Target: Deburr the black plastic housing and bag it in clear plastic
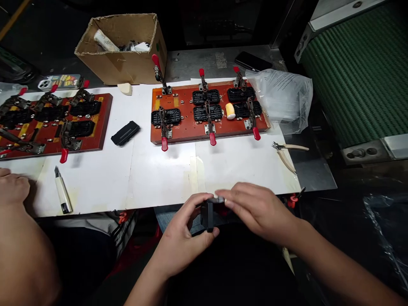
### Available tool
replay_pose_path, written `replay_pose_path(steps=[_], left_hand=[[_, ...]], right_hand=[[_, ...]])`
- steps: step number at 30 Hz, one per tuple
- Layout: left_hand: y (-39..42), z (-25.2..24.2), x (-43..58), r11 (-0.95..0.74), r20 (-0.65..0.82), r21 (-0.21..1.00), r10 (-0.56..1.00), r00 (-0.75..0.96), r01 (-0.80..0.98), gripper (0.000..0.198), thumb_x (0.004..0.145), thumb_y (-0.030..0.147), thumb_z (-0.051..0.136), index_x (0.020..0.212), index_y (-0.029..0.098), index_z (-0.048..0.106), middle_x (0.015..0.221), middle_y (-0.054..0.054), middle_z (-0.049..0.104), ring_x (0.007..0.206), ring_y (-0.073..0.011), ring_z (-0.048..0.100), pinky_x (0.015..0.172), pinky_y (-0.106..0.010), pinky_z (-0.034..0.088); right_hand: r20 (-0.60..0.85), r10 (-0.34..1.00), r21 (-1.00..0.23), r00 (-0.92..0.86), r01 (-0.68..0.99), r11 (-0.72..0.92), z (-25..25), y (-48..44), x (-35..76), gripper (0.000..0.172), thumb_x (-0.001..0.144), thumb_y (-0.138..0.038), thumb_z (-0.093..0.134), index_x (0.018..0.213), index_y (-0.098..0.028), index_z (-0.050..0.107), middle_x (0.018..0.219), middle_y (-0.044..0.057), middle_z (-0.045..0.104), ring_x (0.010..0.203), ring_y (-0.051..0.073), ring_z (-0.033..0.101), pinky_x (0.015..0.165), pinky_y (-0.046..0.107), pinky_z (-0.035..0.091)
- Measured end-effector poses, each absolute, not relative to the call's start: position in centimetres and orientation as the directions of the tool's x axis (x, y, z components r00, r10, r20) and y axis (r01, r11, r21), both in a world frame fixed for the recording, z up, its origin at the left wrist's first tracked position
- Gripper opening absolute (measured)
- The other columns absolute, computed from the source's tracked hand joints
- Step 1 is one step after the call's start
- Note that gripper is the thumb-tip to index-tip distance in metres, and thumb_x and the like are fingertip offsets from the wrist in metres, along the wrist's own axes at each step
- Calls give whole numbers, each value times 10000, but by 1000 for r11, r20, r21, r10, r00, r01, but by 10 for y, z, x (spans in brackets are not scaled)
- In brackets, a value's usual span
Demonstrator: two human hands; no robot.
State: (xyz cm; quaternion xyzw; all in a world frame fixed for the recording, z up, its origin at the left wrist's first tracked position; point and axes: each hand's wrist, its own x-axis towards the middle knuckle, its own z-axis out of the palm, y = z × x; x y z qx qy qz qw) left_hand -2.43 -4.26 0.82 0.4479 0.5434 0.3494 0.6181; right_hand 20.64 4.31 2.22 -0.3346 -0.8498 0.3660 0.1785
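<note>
Pinching a black part (208, 216) between thumb and fingers of our left hand (183, 231), near the white-covered table (162, 180), we pinch with our right hand (258, 206) a small grey piece (219, 199) at the part's upper end.

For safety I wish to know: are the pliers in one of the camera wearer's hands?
No: the pliers lie on the table, apart from the left hand and the right hand.

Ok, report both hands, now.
Left hand: closed, holding a black part.
Right hand: closed, pinching a small greyish item at the part's upper edge, too blurred to identify.
</note>
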Motion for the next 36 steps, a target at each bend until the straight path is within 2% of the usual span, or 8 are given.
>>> replay_pose_path(steps=[5, 8, 12, 18, 23, 28, 34, 36], left_hand=[[-45, 7, -21, 397, -388, 918, 899, 203, -2, 532, 907, 238, 785, 1384, 376, 594, 1456, -26, 585, 1369, -261, 586, 1196, -375, 451], [-44, 6, -19, 395, -383, 919, 901, 206, -18, 525, 900, 230, 791, 1371, 365, 603, 1455, -23, 588, 1378, -258, 577, 1191, -352, 455], [-43, 6, -16, 422, -397, 904, 886, 240, -63, 559, 900, 259, 804, 1400, 346, 571, 1439, -45, 620, 1310, -247, 630, 1125, -336, 517], [-48, 5, -16, 523, -441, 820, 835, 329, -230, 621, 844, 280, 870, 1403, 336, 605, 1478, -63, 611, 1349, -284, 624, 1161, -383, 502], [-41, 8, -11, 513, -387, 784, 844, 370, -349, 576, 827, 264, 884, 1355, 348, 668, 1464, -61, 638, 1401, -312, 586, 1130, -389, 529], [-39, 7, -9, 499, -326, 775, 842, 431, -388, 615, 840, 234, 873, 1395, 392, 659, 1489, -48, 638, 1430, -304, 561, 1133, -391, 528], [-44, 0, -13, 548, -429, 786, 816, 387, -285, 632, 825, 269, 892, 1392, 375, 632, 1489, -52, 625, 1314, -272, 656, 1121, -371, 533], [-44, 1, -13, 539, -431, 800, 822, 372, -263, 612, 825, 276, 891, 1374, 352, 631, 1462, -57, 631, 1310, -268, 654, 1126, -359, 526]], right_hand=[[-41, 840, -775, -541, 548, 315, 26, 54, 210, 330, 1117, -298, 473, 1402, -251, 632, 1097, 35, 691, 998, 158, 653, 881, 284, 477], [-137, 831, -840, -540, 508, 191, 33, 49, 204, 220, 1087, -395, 556, 1141, -229, 690, 985, -4, 688, 883, 132, 638, 785, 252, 455], [-278, 731, -910, -623, 414, 6, 31, 40, 191, 359, 933, -528, 762, 833, -215, 617, 755, -68, 599, 663, 91, 529, 586, 220, 370], [-169, 915, -878, -366, 478, 29, 14, 47, 188, 402, 1014, -439, 663, 726, -197, 521, 678, -64, 507, 648, 88, 457, 612, 236, 344], [-268, 807, -952, -527, 275, -136, 26, 47, 195, 158, 999, -392, 696, 1015, -235, 702, 871, -38, 625, 754, 98, 578, 663, 220, 446], [-183, 745, -975, -642, 215, -55, 33, 43, 194, 208, 931, -392, 793, 1096, -268, 770, 970, -23, 626, 811, 101, 592, 710, 232, 474], [-199, 703, -964, -683, 264, -17, 32, 36, 194, 747, 706, -428, 979, 1338, -282, 609, 1218, -1, 596, 1002, 135, 627, 812, 216, 544], [-179, 760, -973, -625, 227, -42, 31, 31, 195, 734, 729, -411, 967, 1349, -294, 592, 1217, -2, 586, 1016, 128, 632, 819, 203, 552]])
